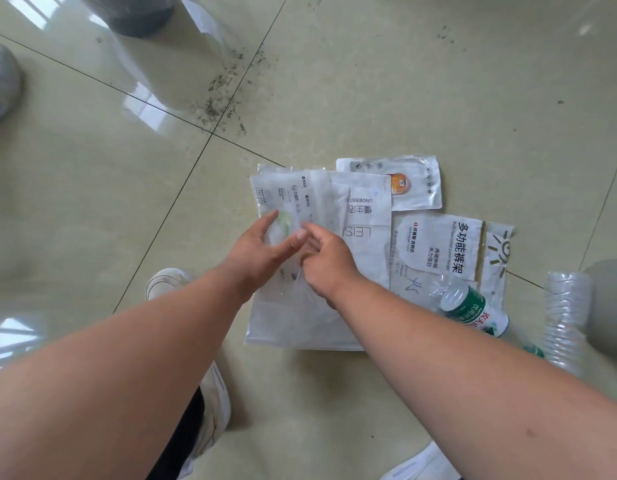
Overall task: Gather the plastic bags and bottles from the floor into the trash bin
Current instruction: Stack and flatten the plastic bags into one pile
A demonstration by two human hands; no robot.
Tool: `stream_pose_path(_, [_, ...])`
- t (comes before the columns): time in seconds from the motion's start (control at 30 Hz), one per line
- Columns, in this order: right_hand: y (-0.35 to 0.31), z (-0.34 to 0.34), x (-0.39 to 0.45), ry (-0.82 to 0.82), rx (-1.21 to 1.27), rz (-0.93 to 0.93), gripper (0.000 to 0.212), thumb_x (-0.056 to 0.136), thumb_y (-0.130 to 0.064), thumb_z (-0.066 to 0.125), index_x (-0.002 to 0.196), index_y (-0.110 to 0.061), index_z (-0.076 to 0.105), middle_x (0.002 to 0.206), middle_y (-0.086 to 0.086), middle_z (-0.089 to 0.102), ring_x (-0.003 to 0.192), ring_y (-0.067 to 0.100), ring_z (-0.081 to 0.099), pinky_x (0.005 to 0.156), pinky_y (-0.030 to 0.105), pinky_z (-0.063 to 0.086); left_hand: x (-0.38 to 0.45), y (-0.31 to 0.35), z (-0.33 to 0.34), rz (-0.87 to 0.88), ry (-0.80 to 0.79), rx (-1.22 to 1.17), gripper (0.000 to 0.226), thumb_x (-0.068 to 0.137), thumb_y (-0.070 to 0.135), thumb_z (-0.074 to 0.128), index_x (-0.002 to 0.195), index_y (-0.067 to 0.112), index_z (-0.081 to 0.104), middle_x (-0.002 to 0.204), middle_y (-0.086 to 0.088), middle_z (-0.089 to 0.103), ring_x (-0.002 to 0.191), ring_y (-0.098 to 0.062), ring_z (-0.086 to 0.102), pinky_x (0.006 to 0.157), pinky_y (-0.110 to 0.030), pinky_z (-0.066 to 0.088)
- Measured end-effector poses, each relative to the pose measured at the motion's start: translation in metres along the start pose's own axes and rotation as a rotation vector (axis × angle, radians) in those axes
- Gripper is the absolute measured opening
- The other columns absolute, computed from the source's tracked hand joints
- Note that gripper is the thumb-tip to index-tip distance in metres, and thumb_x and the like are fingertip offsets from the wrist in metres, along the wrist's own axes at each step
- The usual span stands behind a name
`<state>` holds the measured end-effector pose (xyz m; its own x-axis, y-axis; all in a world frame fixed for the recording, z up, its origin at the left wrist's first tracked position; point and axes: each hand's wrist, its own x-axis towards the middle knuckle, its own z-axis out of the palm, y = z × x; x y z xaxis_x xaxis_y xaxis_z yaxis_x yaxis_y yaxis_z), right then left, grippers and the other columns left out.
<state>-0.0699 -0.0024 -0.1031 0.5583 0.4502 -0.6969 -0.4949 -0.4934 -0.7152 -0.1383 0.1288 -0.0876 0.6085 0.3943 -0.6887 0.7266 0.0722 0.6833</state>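
Several flat plastic bags lie overlapped on the tiled floor: a clear printed bag [289,195] on top of a large white bag [366,209], a pouch with an orange picture [414,183] behind, and a white bag with black lettering [449,247] to the right. My left hand [262,251] hovers over the clear bag with fingers spread. My right hand [329,261] pinches the clear bag's film. A green-labelled bottle [473,306] and a ribbed clear bottle [565,320] lie at the right. The dark trash bin [141,12] stands at the top left.
A patch of dark crumbs [224,98] lies on the tile seam between the bags and the bin. My white shoes [168,278] stand near the bags. Another shoe [2,81] shows at the left edge. A grey object [608,303] sits at the right edge.
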Motion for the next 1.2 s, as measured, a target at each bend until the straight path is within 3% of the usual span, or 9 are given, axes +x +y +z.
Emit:
stream_pose_path(0.23, [-0.013, -0.014, 0.016, 0.053, 0.792, 0.251, 0.053, 0.108, -0.028, 0.058, 0.154, -0.008, 0.044, 0.144, 0.009, 0.053, 0.142, 0.033, 0.052, 0.109, 0.045, 0.053, 0.011, -0.007, 0.004, 0.068, 0.071, 0.151, 0.047, 0.090, 0.012, 0.077, 0.132, 0.031, 0.069, 0.110, 0.009, 0.081, 0.105, -0.020, 0.080, 0.089, -0.034, 0.065])
stream_pose_path(0.37, [-0.015, -0.049, 0.039, 0.177, -0.035, -0.022, 0.039, 0.098, -0.033, 0.069, 0.132, -0.014, 0.065, 0.128, 0.011, 0.069, 0.117, 0.028, 0.069, 0.104, 0.049, 0.056, 0.015, -0.004, 0.003, 0.047, 0.180, 0.203, 0.077, 0.100, 0.006, 0.056, 0.167, 0.038, 0.035, 0.137, 0.004, 0.070, 0.114, -0.026, 0.071, 0.079, -0.023, 0.056])
stream_pose_path(0.43, [-0.020, -0.090, 0.060, 0.373, -0.462, -0.155, 0.050, 0.096, -0.029, 0.068, 0.143, -0.016, 0.059, 0.153, 0.014, 0.054, 0.139, 0.031, 0.054, 0.118, 0.042, 0.042, 0.019, -0.005, 0.000, 0.060, 0.193, 0.224, 0.094, 0.103, 0.012, 0.057, 0.173, 0.045, 0.002, 0.144, -0.009, 0.066, 0.107, -0.029, 0.067, 0.090, -0.033, 0.055])
stream_pose_path(0.53, [-0.028, -0.163, 0.078, 0.427, -0.807, -0.031, 0.094, 0.091, -0.043, 0.073, 0.166, -0.024, 0.020, 0.176, 0.013, 0.001, 0.162, 0.034, 0.006, 0.130, 0.040, 0.013, 0.018, -0.005, -0.004, 0.062, 0.226, 0.284, 0.107, 0.105, 0.014, 0.059, 0.167, 0.049, -0.022, 0.094, -0.008, 0.066, 0.077, -0.030, 0.062, 0.078, -0.039, 0.053])
stream_pose_path(0.63, [-0.014, -0.202, 0.079, 0.279, -1.104, 0.125, 0.109, 0.086, -0.055, 0.078, 0.168, -0.029, 0.011, 0.177, 0.010, 0.004, 0.162, 0.035, 0.008, 0.129, 0.045, 0.017, 0.015, -0.006, -0.005, 0.066, 0.269, 0.321, 0.117, 0.104, 0.014, 0.064, 0.163, 0.051, -0.029, 0.080, -0.005, 0.059, 0.076, -0.030, 0.067, 0.076, -0.042, 0.057])
stream_pose_path(0.73, [-0.011, -0.201, 0.074, 0.348, -1.302, 0.085, 0.066, 0.095, -0.051, 0.070, 0.148, -0.018, 0.047, 0.148, 0.018, 0.055, 0.135, 0.037, 0.054, 0.096, 0.043, 0.050, 0.017, -0.002, -0.006, 0.070, 0.246, 0.356, 0.107, 0.105, 0.014, 0.066, 0.166, 0.058, -0.011, 0.093, 0.006, 0.066, 0.079, -0.019, 0.065, 0.066, -0.022, 0.048])
stream_pose_path(0.87, [-0.014, -0.185, 0.070, 0.342, -1.596, 0.034, 0.028, 0.107, -0.034, 0.052, 0.126, -0.014, 0.061, 0.118, 0.013, 0.071, 0.108, 0.036, 0.068, 0.071, 0.035, 0.043, 0.021, -0.003, -0.007, 0.071, 0.196, 0.433, 0.054, 0.106, 0.015, 0.061, 0.159, 0.028, 0.057, 0.151, -0.003, 0.065, 0.121, -0.023, 0.067, 0.075, 0.007, 0.037])
stream_pose_path(1.0, [-0.017, -0.185, 0.065, 0.340, -1.563, 0.026, 0.030, 0.102, -0.018, 0.057, 0.132, -0.015, 0.054, 0.114, 0.014, 0.071, 0.103, 0.036, 0.069, 0.067, 0.035, 0.045, 0.014, -0.001, -0.009, 0.057, 0.169, 0.398, 0.067, 0.092, 0.031, 0.085, 0.153, 0.021, 0.060, 0.151, -0.002, 0.064, 0.135, -0.022, 0.063, 0.114, -0.030, 0.050])
stream_pose_path(1.2, [-0.009, -0.178, 0.041, 0.240, -1.654, -0.011, 0.026, 0.100, -0.014, 0.057, 0.126, -0.013, 0.056, 0.115, 0.012, 0.073, 0.101, 0.036, 0.072, 0.072, 0.036, 0.053, 0.012, -0.006, -0.009, 0.042, 0.163, 0.320, 0.055, 0.099, 0.005, 0.056, 0.148, 0.031, 0.057, 0.143, -0.008, 0.064, 0.067, -0.011, 0.063, 0.049, -0.018, 0.047])
